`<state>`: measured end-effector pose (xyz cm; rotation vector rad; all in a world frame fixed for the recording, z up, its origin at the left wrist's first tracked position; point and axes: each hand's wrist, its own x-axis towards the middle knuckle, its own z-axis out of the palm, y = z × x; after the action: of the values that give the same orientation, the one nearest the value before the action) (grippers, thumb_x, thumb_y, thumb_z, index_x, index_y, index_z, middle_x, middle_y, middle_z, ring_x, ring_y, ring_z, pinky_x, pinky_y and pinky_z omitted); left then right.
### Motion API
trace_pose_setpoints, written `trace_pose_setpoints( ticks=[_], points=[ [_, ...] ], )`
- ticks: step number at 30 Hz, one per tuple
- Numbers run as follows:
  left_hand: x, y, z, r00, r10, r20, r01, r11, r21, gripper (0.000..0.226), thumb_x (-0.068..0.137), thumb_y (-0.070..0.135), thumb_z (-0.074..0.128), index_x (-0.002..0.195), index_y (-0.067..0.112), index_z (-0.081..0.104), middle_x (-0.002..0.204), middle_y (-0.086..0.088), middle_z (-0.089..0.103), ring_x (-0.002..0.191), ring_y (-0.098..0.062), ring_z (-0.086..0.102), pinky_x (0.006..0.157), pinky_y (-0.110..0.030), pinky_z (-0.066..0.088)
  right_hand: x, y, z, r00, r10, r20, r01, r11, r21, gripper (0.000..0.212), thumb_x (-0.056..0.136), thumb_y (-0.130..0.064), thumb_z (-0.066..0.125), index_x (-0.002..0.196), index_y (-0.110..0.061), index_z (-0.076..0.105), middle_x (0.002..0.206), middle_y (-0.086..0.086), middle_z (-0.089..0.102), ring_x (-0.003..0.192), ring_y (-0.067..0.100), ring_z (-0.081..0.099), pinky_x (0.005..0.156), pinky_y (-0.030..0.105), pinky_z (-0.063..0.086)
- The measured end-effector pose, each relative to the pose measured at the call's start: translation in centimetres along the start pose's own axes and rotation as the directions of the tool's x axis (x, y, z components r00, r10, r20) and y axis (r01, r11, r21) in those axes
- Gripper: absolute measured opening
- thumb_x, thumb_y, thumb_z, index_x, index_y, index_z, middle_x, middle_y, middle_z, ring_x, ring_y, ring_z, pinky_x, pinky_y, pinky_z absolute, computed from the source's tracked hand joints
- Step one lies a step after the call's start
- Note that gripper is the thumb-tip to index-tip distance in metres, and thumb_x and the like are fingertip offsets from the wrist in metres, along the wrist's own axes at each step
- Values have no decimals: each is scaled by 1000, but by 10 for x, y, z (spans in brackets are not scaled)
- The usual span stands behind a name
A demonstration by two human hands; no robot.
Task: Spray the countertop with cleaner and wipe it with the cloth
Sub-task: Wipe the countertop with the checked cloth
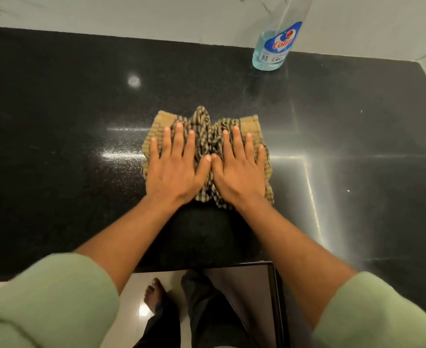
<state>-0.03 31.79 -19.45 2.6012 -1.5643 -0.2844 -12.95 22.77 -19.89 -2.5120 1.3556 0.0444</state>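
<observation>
The checked cloth (208, 151) lay bunched at the middle of the black counter (56, 121), pinned under the left hand (175, 169) and right hand (240, 169), both flat with fingers spread, thumbs touching, probably to spread pressure for wiping. The cleaner bottle (274, 46) stood well apart at the back wall, out of the wiping path.

The one head view looks steeply down from above the counter (56, 121), close over both forearms, facing the back wall (156, 16); floor shows below.
</observation>
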Motion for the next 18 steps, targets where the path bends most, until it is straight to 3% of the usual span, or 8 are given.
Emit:
trace_pose_setpoints(
  ticks=[10, 15, 18],
  points=[
    [105, -22, -16, 1000, -21, -1, 21, 999, -27, 68, 103, 47, 7, 165, 19, 10, 173, -8, 4, 160, -27, 2, 128, -53, 2, 114, -25, -18, 1000, -30, 7, 30, 998, -47, 69, 103, -54, 19, 164, -24, 6, 172, 2, 0, 158, 28, -4, 126, 52, -4],
    [95, -31, -23, 998, -54, -31, 53, 998, -43, 65, 104, 45, 10, 164, 20, 14, 173, -5, 8, 159, -24, 6, 129, -49, 4, 118, -41, -18, 1000, -24, 8, 25, 996, -85, 72, 103, -56, 18, 163, -19, 6, 172, 4, -4, 158, 29, -5, 126, 53, -3],
    [75, -63, -24, 990, -133, -40, 131, 991, -35, 64, 104, 44, 9, 164, 21, 15, 173, -4, 8, 159, -23, 7, 129, -49, 5, 111, -77, -8, 993, -112, 27, 114, 989, -90, 72, 103, -56, 18, 163, -20, 5, 172, 3, -5, 158, 29, -7, 126, 52, -5]
  ],
)
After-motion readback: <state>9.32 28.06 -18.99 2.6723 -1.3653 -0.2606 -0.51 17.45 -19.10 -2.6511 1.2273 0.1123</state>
